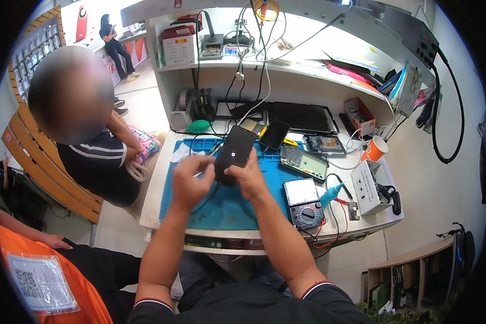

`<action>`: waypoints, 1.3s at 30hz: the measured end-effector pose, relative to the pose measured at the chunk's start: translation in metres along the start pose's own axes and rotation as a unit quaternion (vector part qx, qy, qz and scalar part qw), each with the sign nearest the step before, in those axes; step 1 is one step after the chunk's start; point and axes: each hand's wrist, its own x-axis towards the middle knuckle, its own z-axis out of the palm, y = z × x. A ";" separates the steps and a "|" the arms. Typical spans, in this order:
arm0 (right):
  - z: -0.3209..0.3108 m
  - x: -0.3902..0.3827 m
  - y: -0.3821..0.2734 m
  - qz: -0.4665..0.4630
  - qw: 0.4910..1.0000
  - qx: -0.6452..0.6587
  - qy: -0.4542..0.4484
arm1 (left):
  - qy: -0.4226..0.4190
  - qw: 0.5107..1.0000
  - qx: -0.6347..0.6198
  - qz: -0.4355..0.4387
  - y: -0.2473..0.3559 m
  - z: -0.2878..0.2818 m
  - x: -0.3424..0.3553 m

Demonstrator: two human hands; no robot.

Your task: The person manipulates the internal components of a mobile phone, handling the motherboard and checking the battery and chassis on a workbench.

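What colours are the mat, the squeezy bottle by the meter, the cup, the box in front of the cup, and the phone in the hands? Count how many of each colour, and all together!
Blue: 2 (mat, squeezy bottle)
Orange: 1 (cup)
White: 1 (box)
Black: 1 (phone in the right hand)
Total: 5

Bright overall; upper shelf (302, 59) blown out near white. Lower right dimmer. Fisheye distortion: worktop (151, 213) edge bowed, black vignette at rim. Seated person's head (70, 94) heavily blurred; mid-frame reasonably sharp.
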 end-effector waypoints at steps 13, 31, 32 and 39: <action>-0.001 0.001 -0.005 -0.054 0.998 -0.021 0.025 | 0.011 0.984 -0.089 -0.155 -0.054 0.012 0.041; 0.002 -0.001 -0.001 0.004 0.997 -0.036 -0.065 | -0.215 0.848 -0.375 -0.305 -0.051 0.006 0.039; 0.000 -0.001 0.001 0.006 0.997 -0.027 -0.065 | -0.228 0.843 -0.380 -0.305 -0.050 0.005 0.039; 0.001 -0.005 -0.013 0.023 0.998 -0.049 -0.036 | -0.279 0.830 -0.385 -0.292 -0.053 -0.005 0.036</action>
